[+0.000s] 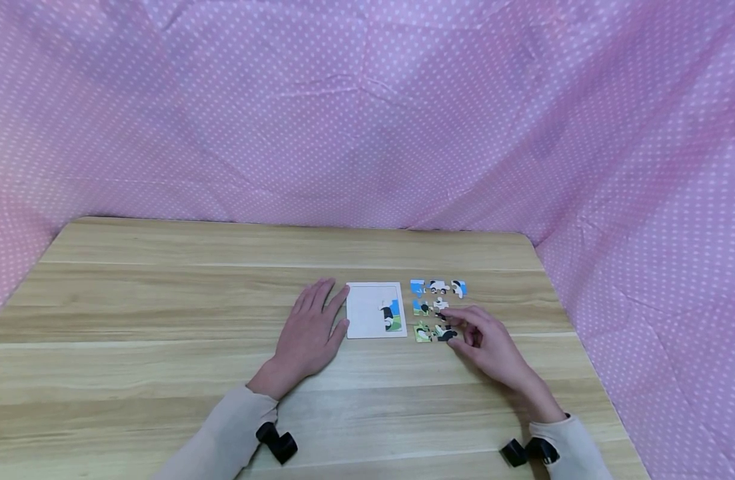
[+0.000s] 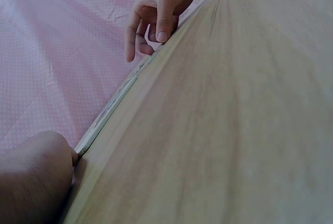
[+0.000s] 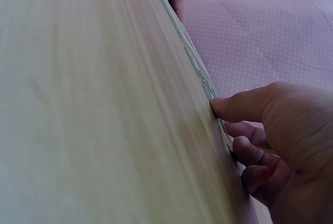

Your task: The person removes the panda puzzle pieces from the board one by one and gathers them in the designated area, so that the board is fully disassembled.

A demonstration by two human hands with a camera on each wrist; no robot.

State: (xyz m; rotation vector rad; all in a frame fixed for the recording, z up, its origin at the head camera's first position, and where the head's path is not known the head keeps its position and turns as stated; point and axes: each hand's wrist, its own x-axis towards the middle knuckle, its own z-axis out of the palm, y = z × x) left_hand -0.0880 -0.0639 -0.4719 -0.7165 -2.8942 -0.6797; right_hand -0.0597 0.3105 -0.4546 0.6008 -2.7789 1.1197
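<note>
My left hand lies flat with spread fingers, its thumb and index fingertip at the left edge of a white square puzzle frame. One puzzle piece, blue, green, black and white, lies in the frame's lower right. To the frame's right, loose puzzle pieces are laid out in rows. Over the lower right of them is my right hand, thumb and index apart, the tips close to a black-and-white piece. No lifted piece shows between its fingers; what lies under them is hidden. The right wrist view shows the thumb low beside the pieces' edges.
A wooden table carries everything. Pink dotted cloth hangs behind it and along the right side. Small black devices sit at both sleeve cuffs.
</note>
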